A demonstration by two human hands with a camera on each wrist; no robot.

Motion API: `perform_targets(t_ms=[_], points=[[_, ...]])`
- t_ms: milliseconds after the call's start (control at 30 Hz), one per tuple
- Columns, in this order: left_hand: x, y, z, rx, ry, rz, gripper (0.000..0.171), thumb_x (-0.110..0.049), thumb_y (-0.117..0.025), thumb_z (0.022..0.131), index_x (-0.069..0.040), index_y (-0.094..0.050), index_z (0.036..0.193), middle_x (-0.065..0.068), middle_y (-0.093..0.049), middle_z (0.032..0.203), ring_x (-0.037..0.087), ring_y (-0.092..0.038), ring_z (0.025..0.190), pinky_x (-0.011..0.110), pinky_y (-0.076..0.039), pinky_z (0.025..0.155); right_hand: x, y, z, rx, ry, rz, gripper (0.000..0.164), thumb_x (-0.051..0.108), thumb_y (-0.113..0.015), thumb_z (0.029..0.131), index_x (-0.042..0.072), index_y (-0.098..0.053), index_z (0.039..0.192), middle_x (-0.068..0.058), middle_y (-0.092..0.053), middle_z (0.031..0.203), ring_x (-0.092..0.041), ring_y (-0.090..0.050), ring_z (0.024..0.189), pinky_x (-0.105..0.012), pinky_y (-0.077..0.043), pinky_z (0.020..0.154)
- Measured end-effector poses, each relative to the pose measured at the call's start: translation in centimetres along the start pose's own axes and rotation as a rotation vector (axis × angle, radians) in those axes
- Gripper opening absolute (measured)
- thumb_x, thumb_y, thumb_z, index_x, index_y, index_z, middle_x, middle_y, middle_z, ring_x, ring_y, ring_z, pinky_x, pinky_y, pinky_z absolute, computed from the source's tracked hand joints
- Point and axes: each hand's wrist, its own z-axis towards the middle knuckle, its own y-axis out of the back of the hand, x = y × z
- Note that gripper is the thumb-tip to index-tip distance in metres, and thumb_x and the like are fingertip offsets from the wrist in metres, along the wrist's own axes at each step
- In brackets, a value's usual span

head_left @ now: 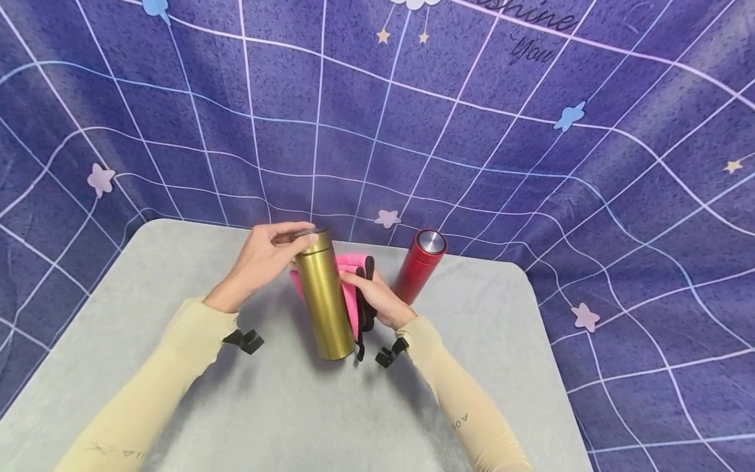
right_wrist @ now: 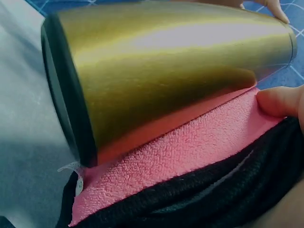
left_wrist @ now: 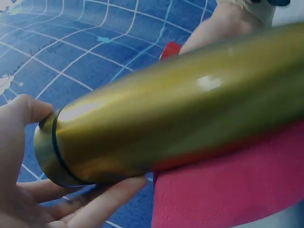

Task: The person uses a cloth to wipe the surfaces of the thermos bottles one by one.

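Note:
A gold thermos bottle stands tilted in front of me, its cap end up and to the left. My left hand grips it round the cap, thumb on one side and fingers on the other, as the left wrist view also shows. With my right hand I hold a pink cloth with black edging against the bottle's side. The thumb presses on the pink terry face, and the other fingers are mostly hidden behind the cloth. A small white tag shows at the cloth's edge near the bottle's dark base.
A red thermos bottle with a silver lid top stands just beyond my right hand. Both are over a grey table with rounded far corners. A purple-blue curtain with a grid and stars hangs behind and at the sides.

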Motion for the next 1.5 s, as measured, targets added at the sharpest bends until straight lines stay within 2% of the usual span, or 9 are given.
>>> perform_targets(t_ms=[133,267,400,600,867,1100,1367,1500], points=[[0.1,0.2,0.2,0.066,0.037,0.024,0.062,-0.053,-0.07,0.102,-0.005,-0.069,0.141,0.018,-0.078,0.115,0.022,-0.075,0.09,0.034,-0.063,0.078,0.1,0.0,0.0,0.007,0.012,0.024,0.043,0.018,-0.064,0.104,0.003,-0.061,0.144,-0.009,-0.074,0.129,-0.012,-0.069,0.11,-0.027,-0.054,0.101],[0.7,0.2,0.4,0.077,0.065,0.032,0.063,-0.059,-0.068,0.101,-0.008,-0.071,0.138,0.015,-0.078,0.115,0.022,-0.076,0.09,0.036,-0.06,0.083,0.0,-0.1,0.0,0.005,0.006,-0.004,0.043,0.019,-0.065,0.104,0.004,-0.063,0.144,-0.007,-0.075,0.127,-0.011,-0.069,0.11,-0.027,-0.053,0.101],[1.2,0.2,0.7,0.075,0.053,0.068,0.063,-0.065,-0.068,0.099,-0.012,-0.075,0.133,0.011,-0.079,0.113,0.025,-0.074,0.093,0.04,-0.056,0.087,-0.1,-0.2,-0.1,0.013,0.017,-0.032,0.042,0.019,-0.066,0.104,0.003,-0.064,0.143,-0.004,-0.075,0.123,-0.011,-0.069,0.109,-0.027,-0.052,0.104],[1.7,0.4,1.2,0.081,0.025,0.141,0.06,-0.068,-0.065,0.099,-0.014,-0.079,0.122,0.006,-0.08,0.111,0.024,-0.07,0.1,0.042,-0.05,0.095,-0.1,-0.1,-0.5,-0.001,0.009,-0.033,0.044,0.016,-0.064,0.104,0.001,-0.06,0.145,-0.011,-0.073,0.132,-0.011,-0.069,0.11,-0.027,-0.054,0.103],[2.3,0.2,1.6,0.141,0.03,0.102,0.055,-0.067,-0.063,0.1,-0.015,-0.08,0.11,0.005,-0.078,0.098,0.027,-0.07,0.092,0.041,-0.049,0.09,0.1,0.2,-1.3,0.007,0.034,-0.133,0.04,0.025,-0.07,0.104,0.009,-0.07,0.14,-0.006,-0.077,0.125,-0.014,-0.072,0.109,-0.03,-0.056,0.103],[3.0,-0.1,2.1,0.148,0.015,0.121,0.055,-0.066,-0.06,0.102,-0.014,-0.079,0.099,0.007,-0.074,0.09,0.028,-0.067,0.084,0.041,-0.053,0.081,0.2,0.6,-2.0,-0.012,0.078,-0.139,0.037,0.026,-0.071,0.104,0.008,-0.073,0.136,-0.006,-0.078,0.124,-0.014,-0.072,0.111,-0.031,-0.056,0.103],[3.6,-0.5,2.3,0.148,0.011,0.129,0.057,-0.066,-0.058,0.103,-0.014,-0.079,0.097,0.007,-0.073,0.087,0.028,-0.066,0.082,0.041,-0.052,0.079,0.5,0.6,-2.9,0.0,0.155,-0.184,0.035,0.023,-0.069,0.106,0.009,-0.072,0.138,-0.005,-0.075,0.13,-0.016,-0.068,0.12,-0.034,-0.05,0.113],[3.8,-0.5,2.4,0.153,0.011,0.139,0.058,-0.066,-0.055,0.104,-0.015,-0.081,0.1,0.007,-0.072,0.087,0.027,-0.065,0.083,0.041,-0.05,0.08,0.6,0.6,-3.5,-0.066,0.159,-0.254,0.033,0.025,-0.07,0.105,0.009,-0.074,0.134,0.001,-0.077,0.117,-0.011,-0.069,0.106,-0.027,-0.054,0.101]])
